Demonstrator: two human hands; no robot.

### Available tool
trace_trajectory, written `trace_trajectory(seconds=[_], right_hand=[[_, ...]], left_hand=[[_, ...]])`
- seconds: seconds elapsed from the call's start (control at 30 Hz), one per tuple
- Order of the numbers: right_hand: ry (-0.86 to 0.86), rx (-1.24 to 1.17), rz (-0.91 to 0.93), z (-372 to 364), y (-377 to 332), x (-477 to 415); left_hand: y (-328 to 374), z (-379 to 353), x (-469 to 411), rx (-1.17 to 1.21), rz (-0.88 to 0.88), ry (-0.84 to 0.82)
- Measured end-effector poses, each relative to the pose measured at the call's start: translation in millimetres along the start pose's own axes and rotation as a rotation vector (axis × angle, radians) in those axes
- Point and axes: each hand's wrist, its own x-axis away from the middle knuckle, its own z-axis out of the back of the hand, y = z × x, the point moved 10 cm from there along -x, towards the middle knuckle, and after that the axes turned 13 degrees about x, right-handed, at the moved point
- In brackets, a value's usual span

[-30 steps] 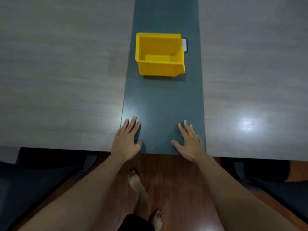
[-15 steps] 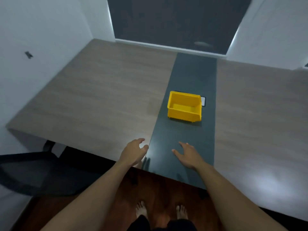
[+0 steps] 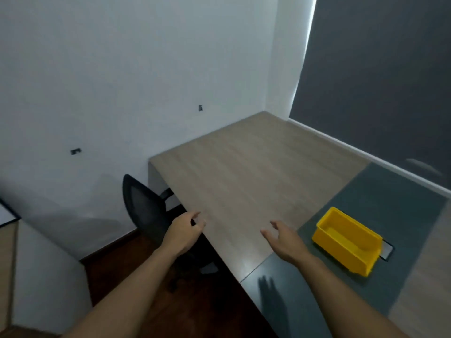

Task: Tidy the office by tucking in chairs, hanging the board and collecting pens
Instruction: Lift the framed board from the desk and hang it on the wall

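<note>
A black mesh office chair (image 3: 144, 208) stands at the table's left side, its seat partly under the wooden table (image 3: 244, 172). My left hand (image 3: 184, 230) hovers over the table's near edge just right of the chair back, fingers loosely curled, holding nothing. My right hand (image 3: 283, 240) floats above the tabletop with fingers apart and empty. An empty yellow bin (image 3: 346, 242) sits on the table's dark grey centre strip (image 3: 395, 213), right of my right hand. Two small black wall hooks (image 3: 75, 151) (image 3: 200, 108) stick out of the white wall. No board or pens are in view.
A small dark flat device (image 3: 387, 251) lies behind the bin. A dark window blind (image 3: 380, 81) fills the far right. A light cabinet (image 3: 29, 272) stands at the left edge. The floor is dark red wood (image 3: 136, 272).
The view has swung left, bringing the chair and wall into sight. Both hands have lifted off the table's grey strip and now hover over the wooden part, nearer the chair.
</note>
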Motion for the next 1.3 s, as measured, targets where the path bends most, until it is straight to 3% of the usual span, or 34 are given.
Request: trace_trajectory(seconds=[0.37,0.73,0.97,1.3], right_hand=[[-0.076,0.039,0.371,-26,-216,-22],[-0.121,0.051,0.684,-106,-488,-7],[-0.175,0.031,0.723,-183,-627,-5],[-0.297,0.059,0.751,-285,-758,-31]], left_hand=[[-56,187,94,0.052,0.103,0.426],[-189,384,171,0.170,0.228,0.691],[-272,502,200,0.233,0.280,0.772],[-389,613,202,0.343,0.366,0.883]])
